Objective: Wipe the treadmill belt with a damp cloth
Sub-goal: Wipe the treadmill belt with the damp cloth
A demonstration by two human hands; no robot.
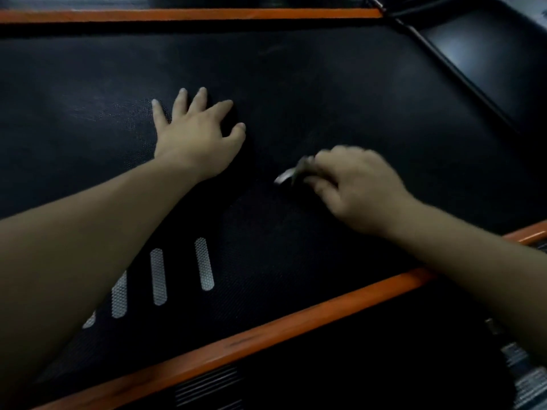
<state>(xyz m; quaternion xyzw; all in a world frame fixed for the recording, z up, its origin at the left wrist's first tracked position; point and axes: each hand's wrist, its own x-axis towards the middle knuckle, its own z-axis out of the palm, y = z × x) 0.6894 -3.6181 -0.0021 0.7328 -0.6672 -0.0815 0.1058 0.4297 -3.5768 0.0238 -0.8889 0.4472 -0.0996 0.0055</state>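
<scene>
One belt (325,84) is flanked by two orange rails (296,316). The left hand (196,137) is laid flat on it, fingers spread; one blurred cloth (288,176) is gripped mid-belt by the curled right hand (358,187).

The belt (296,84) is black all over with a fine dotted mesh texture, a bit greyer where light catches it around 10 o'clock. Down at 7 o'clock there's a row of pale grey stripes (204,264) with rounded ends and the same dotty texture. The far rail (177,15) at 12 o'clock is bright orange. The near rail (296,318) is orange too, slanting from 7 up to 3 o'clock. The cloth (288,176), pretty much dead centre, shows a pale grey bit, too blurry for any pattern. The side panel (207,383) at 6 o'clock is black with thin grey lines.
</scene>
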